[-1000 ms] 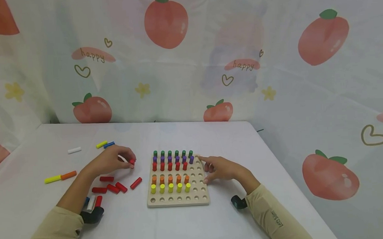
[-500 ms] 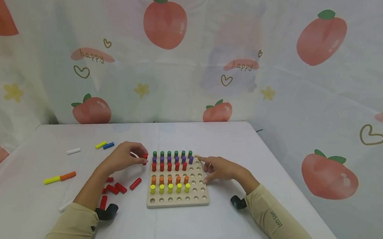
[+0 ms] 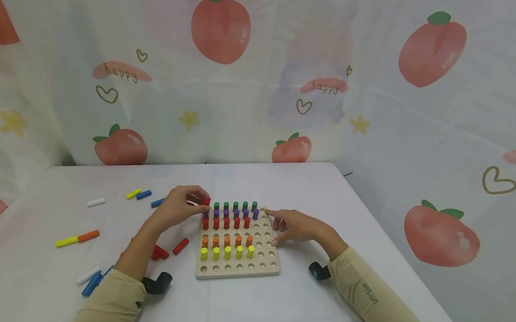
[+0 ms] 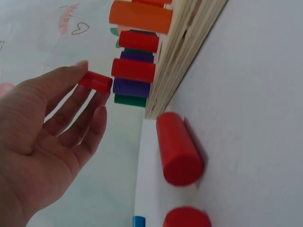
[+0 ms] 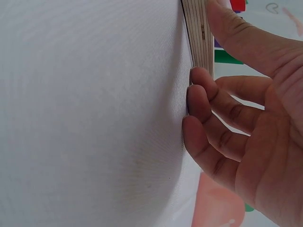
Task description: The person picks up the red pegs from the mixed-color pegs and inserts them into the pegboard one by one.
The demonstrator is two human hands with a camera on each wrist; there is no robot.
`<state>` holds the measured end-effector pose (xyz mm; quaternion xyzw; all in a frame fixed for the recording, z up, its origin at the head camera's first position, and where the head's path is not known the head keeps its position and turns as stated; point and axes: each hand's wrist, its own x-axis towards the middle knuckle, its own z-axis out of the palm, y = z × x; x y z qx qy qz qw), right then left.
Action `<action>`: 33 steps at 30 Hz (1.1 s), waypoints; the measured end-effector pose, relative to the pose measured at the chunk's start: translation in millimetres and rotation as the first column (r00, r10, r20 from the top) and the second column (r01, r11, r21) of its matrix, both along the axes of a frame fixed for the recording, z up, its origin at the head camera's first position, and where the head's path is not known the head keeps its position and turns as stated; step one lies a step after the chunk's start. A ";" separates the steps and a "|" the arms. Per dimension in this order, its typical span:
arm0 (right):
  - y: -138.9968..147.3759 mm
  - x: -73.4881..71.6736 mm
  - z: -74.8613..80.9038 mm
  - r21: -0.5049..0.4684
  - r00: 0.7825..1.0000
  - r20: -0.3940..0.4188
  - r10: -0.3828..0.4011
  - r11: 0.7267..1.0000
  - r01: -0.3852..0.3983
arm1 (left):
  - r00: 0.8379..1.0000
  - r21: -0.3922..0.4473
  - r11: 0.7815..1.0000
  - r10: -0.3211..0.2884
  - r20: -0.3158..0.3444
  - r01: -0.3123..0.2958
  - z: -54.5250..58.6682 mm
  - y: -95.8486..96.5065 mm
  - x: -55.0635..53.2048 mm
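My left hand (image 3: 178,207) pinches a red peg (image 4: 97,82) between thumb and fingers. It hovers at the back left corner of the wooden pegboard (image 3: 238,274), hiding the left end of the green row. Rows of green pegs (image 3: 236,206), purple pegs (image 3: 236,213), red pegs (image 3: 226,224), orange pegs (image 3: 227,241) and yellow pegs (image 3: 228,252) stand upright in it. One row of holes between red and orange has no pegs. My right hand (image 3: 297,225) touches the board's right edge, its index finger at the back right corner and the thumb lower down.
Left of the board lie loose red pegs (image 3: 180,246), partly behind my left forearm. Farther left are a yellow peg (image 3: 66,242), an orange peg (image 3: 88,236), white pegs (image 3: 96,202) and blue pegs (image 3: 91,284). A patterned cloth (image 3: 246,108) hangs behind the table.
My left hand has carried the red peg rightward from over the loose pegs to the board's back left corner. My right hand stays at the board's edge.
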<state>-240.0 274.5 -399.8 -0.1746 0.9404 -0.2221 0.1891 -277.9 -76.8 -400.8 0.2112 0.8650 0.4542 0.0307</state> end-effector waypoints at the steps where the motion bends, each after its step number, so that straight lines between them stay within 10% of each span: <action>1: -0.4 -0.2 0.2 0.001 1.000 0.001 -0.001 1.000 0.001 | 1.000 0.003 1.000 -0.003 0.000 0.003 0.4 1.7 0.0; 33: -0.3 0.2 2.1 -0.007 1.000 0.010 0.004 1.000 -0.004 | 0.993 0.060 0.992 -0.112 0.023 0.110 10.1 71.3 2.3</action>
